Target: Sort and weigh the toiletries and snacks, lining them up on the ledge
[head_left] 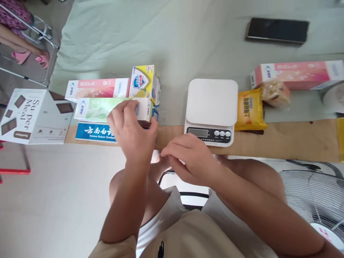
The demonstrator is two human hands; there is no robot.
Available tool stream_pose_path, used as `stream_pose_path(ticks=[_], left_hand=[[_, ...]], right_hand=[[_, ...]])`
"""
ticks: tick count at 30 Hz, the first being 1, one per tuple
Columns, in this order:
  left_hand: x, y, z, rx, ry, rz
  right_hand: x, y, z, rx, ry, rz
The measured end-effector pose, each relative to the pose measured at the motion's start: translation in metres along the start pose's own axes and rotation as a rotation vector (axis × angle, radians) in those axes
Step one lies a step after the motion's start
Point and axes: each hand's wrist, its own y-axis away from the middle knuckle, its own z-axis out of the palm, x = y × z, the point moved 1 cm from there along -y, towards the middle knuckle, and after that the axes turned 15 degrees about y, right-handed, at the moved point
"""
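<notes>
My left hand [131, 130] is closed over a green-and-white toothpaste box [100, 109], fingers on its top and thumb at its right end. Below it, partly covered by that hand, a blue toothpaste box [92, 132] lies at the table's front edge. Behind the green box are a pink-and-white box [99, 87] and a yellow soap box [142, 80]. My right hand [192, 157] hovers by the table edge, its fingers drawn together with nothing visible in them. Just beyond it stands a white kitchen scale [212, 102] with a bare platform and a blank-looking display.
Right of the scale lie a yellow packet [248, 109], a clear-wrapped snack [276, 94] and another pink box [298, 75]. A black phone [277, 30] rests farther back. A white carton [37, 116] is at far left. A fan [314, 197] stands low right; another person's feet show upper left.
</notes>
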Motion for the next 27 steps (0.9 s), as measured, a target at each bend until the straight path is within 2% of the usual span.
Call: stream_pose_path(ticks=[4, 8, 10, 14, 17, 20, 22, 24, 27], left_hand=[[0.007, -0.002, 0.001, 0.01, -0.042, 0.044], [0.033, 0.004, 0.014, 0.083, 0.121, 0.352], [0.053, 0.01, 0.029, 0.039, 0.212, 0.439], [0.094, 0.014, 0.062, -0.099, 0.274, 0.388], [0.125, -0.001, 0.091, -0.252, 0.332, 0.323], [0.155, -0.032, 0.132, -0.495, 0.377, 0.266], [0.177, -0.056, 0.165, -0.633, 0.405, 0.236], [0.198, -0.076, 0.199, -0.749, 0.392, 0.24], [0.227, -0.092, 0.245, -1.003, 0.169, 0.25]], right_hand=[[0.003, 0.008, -0.017, 0.073, 0.01, -0.009], [0.011, 0.018, -0.05, 0.272, 0.013, 0.004], [0.019, 0.024, -0.071, 0.423, 0.015, 0.048], [0.043, 0.034, -0.104, 0.68, 0.025, 0.274], [0.069, 0.038, -0.115, 0.836, -0.143, 0.541], [0.098, 0.042, -0.121, 0.907, -0.365, 0.769], [0.115, 0.048, -0.125, 0.905, -0.436, 0.851], [0.13, 0.055, -0.13, 0.872, -0.443, 0.873], [0.146, 0.063, -0.136, 0.889, -0.461, 0.905]])
